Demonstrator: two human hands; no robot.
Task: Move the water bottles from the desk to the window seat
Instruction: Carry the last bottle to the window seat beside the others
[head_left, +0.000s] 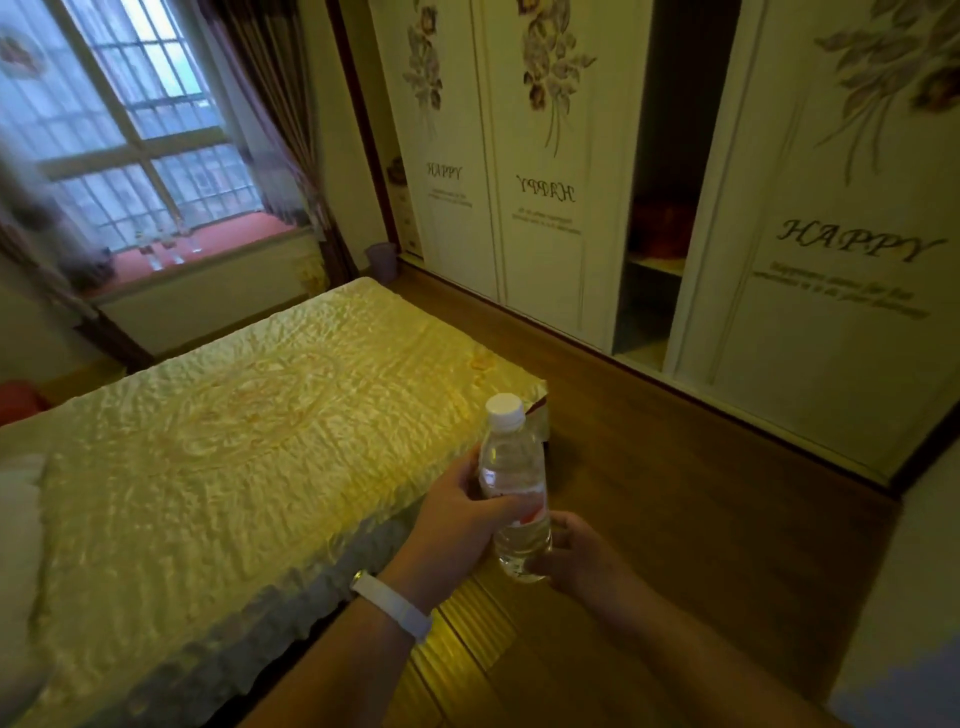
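A person holds 1 clear water bottle in both hands, above the wooden floor just beside the near corner of the bed. The bottle stands almost upright, its white cap on top and a red and white label around its middle. The left hand, with a white wristband on the wrist, grips the bottle at the label, its fingers curled round the body. The right hand cups the lower end, its fingers bent round the base and touching it. The bed carries a shiny yellow quilted cover with a grey frill along the near edge. At the far end of the room, well apart from the hands, the window seat has a reddish top and lies under a barred window with a dark curtain on its right side. About 3 clear bottles stand close together on the seat's left part; they are blurred and small. Along the right wall runs a white wardrobe with flower prints and the word "HAPPY"; 1 sliding door stands partly open on dark shelves. A small bin sits on the floor in the corner between seat and wardrobe.
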